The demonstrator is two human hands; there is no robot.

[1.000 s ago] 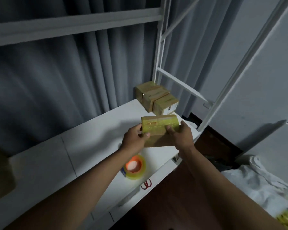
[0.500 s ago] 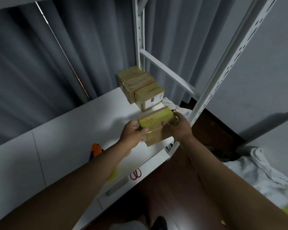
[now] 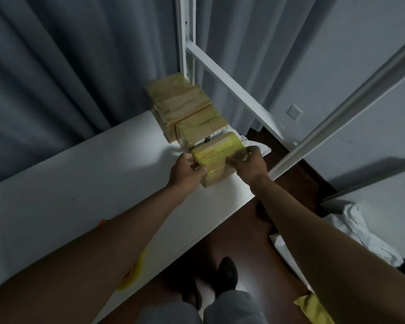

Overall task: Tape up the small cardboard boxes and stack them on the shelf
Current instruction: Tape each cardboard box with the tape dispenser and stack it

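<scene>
Cardboard, glossy with tape: I hold the taped box (image 3: pixel 218 157) at centre frame, left hand (image 3: pixel 185 171) and right hand (image 3: pixel 250 162) pinching its ends, keeping it level beside the stacked boxes (image 3: pixel 185 108) on the shelf (image 3: pixel 80 183).

Grey curtains (image 3: pixel 68 73) hang in folds behind everything, and there's a white wall (image 3: pixel 360 54) on the right with a small wall switch (image 3: pixel 294 111) low down on it. The floor (image 3: pixel 243 242) is dark brown wood, with a crumpled white cloth (image 3: pixel 360 232) lying on it at the right. Bottom right corner there's a bit of something yellow (image 3: pixel 311 309), can't tell what it is.
</scene>
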